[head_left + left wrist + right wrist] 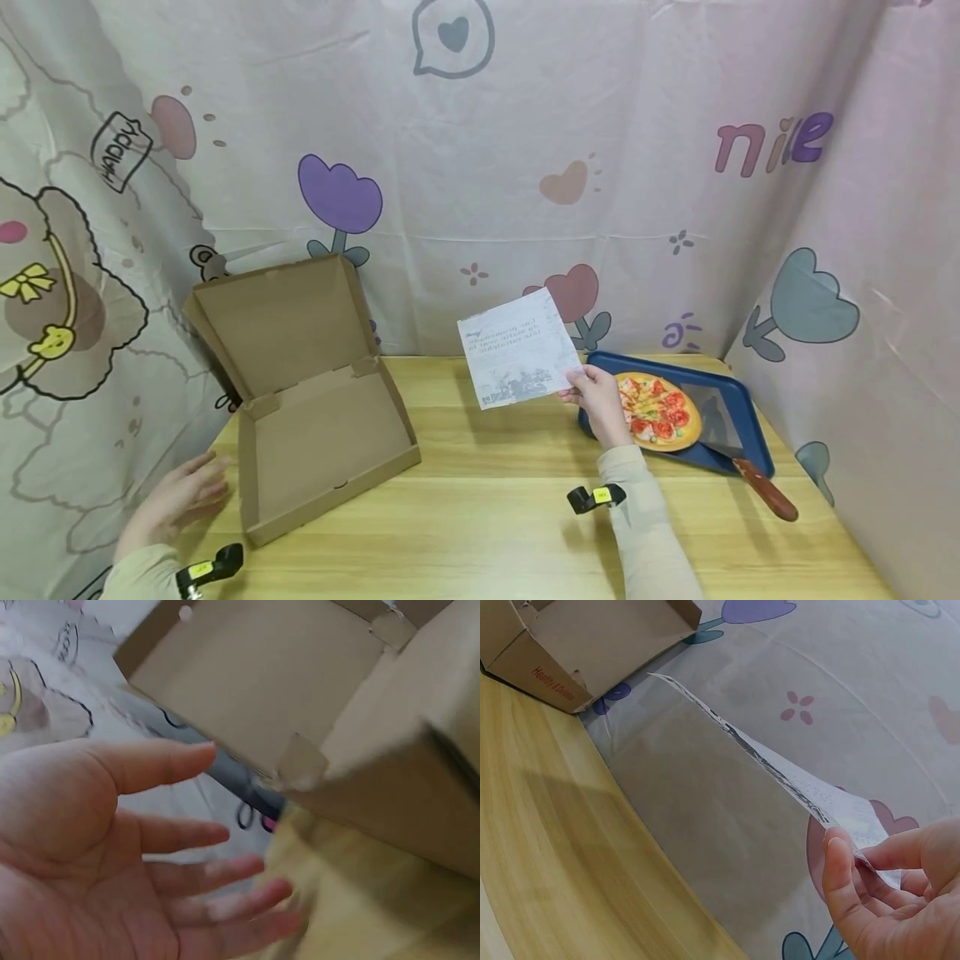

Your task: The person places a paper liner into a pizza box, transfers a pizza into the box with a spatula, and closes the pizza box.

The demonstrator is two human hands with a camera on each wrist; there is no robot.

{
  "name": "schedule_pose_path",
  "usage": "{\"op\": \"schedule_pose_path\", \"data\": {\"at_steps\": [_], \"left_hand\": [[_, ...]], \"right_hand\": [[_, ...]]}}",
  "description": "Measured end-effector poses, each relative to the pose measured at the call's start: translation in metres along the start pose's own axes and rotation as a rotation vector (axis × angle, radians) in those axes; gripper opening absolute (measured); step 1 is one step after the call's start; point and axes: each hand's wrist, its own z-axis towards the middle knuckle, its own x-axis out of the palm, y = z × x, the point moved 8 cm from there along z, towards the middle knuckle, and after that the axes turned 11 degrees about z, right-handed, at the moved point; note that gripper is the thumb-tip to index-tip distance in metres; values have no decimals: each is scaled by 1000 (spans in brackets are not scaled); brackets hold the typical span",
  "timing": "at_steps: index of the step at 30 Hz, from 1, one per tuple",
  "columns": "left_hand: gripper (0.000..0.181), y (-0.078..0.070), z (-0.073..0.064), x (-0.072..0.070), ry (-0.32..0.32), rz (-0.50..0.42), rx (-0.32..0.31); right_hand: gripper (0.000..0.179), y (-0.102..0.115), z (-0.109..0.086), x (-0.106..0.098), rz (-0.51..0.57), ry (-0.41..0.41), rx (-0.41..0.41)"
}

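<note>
Starting far left, the left hand [180, 496] is just beside the open cardboard box [307, 442], fingers loosely apart, nothing in them, so it's the nearer hand to the box. Next, the printed paper sheet [517, 337], up off the worktop [480, 517], pinched near a corner by the right hand's [598, 402] fingers, sticking out leftward toward the box; squarish, no clear long axis. Then pizza [660, 412] on a blue tray [756, 425].

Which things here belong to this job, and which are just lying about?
Likely the job:
printed paper sheet in right hand;
open cardboard box by left hand;
pizza, blue tray, brown-handled spatula.

Apparently just around:
cartoon-print curtain;
black wrist cameras.
</note>
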Motion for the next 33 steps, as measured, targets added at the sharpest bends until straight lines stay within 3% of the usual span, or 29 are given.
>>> {"op": "schedule_pose_path", "data": {"at_steps": [5,15,23,33], "left_hand": [[82,12,9,9,51,-148,64],[78,17,17,18,96,-188,141],[78,2,21,27,55,-151,173],[76,-23,29,50,82,-143,224]], "right_hand": [[28,1,0,1,5,8,-5],[28,0,0,3,20,5,-6],[27,-2,-3,11,25,12,-8],[28,-5,-5,23,38,50,-34]]}}
